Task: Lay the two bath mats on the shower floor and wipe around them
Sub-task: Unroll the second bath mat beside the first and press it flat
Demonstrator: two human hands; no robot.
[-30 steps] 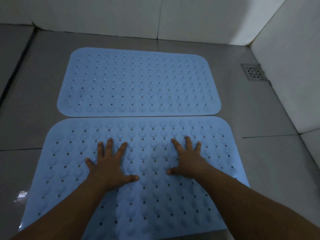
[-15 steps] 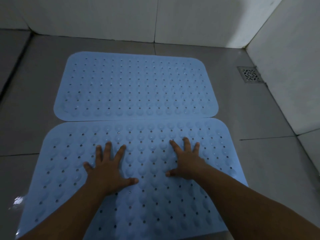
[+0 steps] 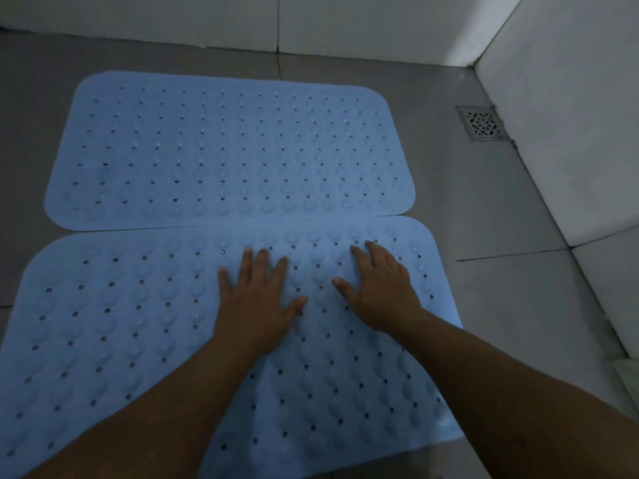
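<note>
Both blue mats lie flat on the gray shower floor (image 3: 501,299), the near mat (image 3: 121,340) touching the far mat (image 3: 224,150). The left hand (image 3: 257,302) and right hand (image 3: 378,288) press flat, fingers spread, holding nothing. A hard push could slide the near mat over the far one.

Floor (image 3: 501,305): grey tiles, dark grout lines, filling the frame below the walls.
Far mat (image 3: 228,150): blue, flat, upper centre.
Near mat (image 3: 103,340): blue, lower centre, edges touching.
Drain (image 3: 482,123): upper right.
</note>
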